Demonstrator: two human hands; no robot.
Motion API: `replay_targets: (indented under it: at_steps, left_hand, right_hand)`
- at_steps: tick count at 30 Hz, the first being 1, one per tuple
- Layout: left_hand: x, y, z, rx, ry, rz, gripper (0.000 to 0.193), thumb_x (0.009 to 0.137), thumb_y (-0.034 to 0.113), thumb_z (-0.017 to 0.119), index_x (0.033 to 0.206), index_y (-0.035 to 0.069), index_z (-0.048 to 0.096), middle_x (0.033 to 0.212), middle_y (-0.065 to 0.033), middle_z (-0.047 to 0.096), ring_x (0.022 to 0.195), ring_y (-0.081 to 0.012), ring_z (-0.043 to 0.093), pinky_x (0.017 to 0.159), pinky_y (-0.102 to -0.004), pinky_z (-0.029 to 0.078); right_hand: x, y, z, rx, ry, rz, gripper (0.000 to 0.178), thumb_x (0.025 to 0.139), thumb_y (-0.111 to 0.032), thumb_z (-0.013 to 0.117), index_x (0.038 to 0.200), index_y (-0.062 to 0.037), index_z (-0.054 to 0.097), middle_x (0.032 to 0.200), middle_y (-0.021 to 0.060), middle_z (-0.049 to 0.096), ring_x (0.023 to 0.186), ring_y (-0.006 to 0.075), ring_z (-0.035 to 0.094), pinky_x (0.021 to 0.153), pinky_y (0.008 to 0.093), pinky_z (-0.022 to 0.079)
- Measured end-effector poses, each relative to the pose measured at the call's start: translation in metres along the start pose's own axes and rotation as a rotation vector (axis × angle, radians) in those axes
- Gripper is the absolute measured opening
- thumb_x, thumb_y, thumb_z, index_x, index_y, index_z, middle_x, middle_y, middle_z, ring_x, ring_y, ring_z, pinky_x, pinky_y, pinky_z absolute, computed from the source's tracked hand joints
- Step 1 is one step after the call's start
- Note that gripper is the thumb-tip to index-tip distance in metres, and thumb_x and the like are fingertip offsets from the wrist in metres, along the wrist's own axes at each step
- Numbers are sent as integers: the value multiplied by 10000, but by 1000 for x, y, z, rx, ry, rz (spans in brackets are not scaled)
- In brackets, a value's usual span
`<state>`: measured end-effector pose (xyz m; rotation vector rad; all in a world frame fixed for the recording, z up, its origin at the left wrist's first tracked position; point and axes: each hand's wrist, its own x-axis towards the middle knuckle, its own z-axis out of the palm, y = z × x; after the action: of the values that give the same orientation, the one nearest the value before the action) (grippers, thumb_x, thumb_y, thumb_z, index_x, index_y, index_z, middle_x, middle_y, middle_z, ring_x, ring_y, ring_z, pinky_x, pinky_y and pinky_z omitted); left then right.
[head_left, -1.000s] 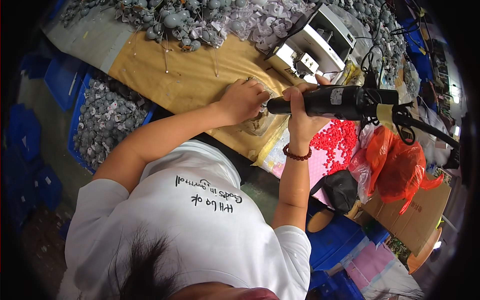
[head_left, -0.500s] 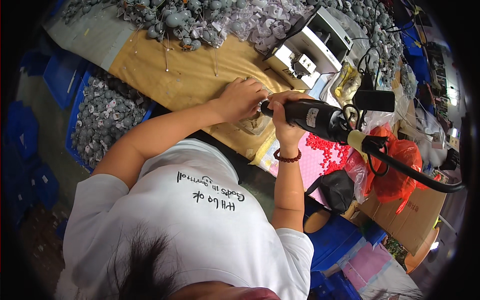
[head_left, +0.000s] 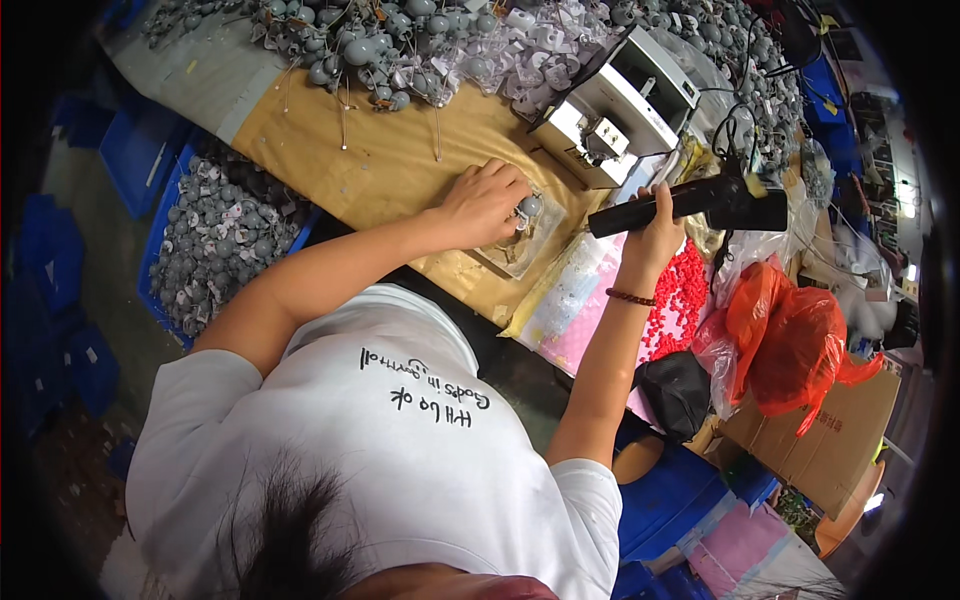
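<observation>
My left hand (head_left: 487, 205) is closed on a small grey ball-shaped part (head_left: 530, 207) with a whitish piece below it. It keeps the part over a flat, pale block (head_left: 520, 255) lying on the brown-covered table. To the right, my right hand (head_left: 655, 240) grips a black corded power tool (head_left: 622, 216), much like an electric screwdriver. The tool lies nearly level and stands apart from the grey part. Its working tip cannot be made out, and my left fingers cover some of the part.
Grey ball parts and whitish pieces (head_left: 540, 55) are heaped along the table's far side. A white box-shaped device (head_left: 640, 95) stands behind the tool. Small red pieces (head_left: 680, 300) lie on pink sheeting, near a red plastic bag (head_left: 795, 335). A blue bin (head_left: 152, 275) holds more grey parts.
My right hand has drawn the power tool away from the grey part, to the right. My left hand stays at the block, and the grey part now shows between its fingers.
</observation>
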<state>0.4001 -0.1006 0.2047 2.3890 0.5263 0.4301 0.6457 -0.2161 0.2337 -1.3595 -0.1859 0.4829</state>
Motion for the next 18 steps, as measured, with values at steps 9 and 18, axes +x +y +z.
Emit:
replay_targets:
  at_steps: [9, 18]
  left_hand:
    - [-17, -12, 10, 16, 115, 138, 335, 788, 187, 733, 1095, 119, 615, 1115, -53, 628, 1184, -257, 535, 984, -439, 409]
    - [-19, -11, 5, 18, 109, 164, 305, 792, 218, 719, 1061, 131, 603, 1011, -52, 614, 994, -244, 613, 877, -394, 463]
  right_hand:
    - [-80, 40, 24, -623, -331, -197, 236, 929, -124, 688, 1125, 7, 687, 1072, 80, 689, 977, 153, 624, 905, 291, 480]
    - [-84, 41, 62, -230, -331, -107, 130, 963, -111, 645, 1004, 7, 683, 937, 42, 668, 783, 95, 570, 713, 228, 466]
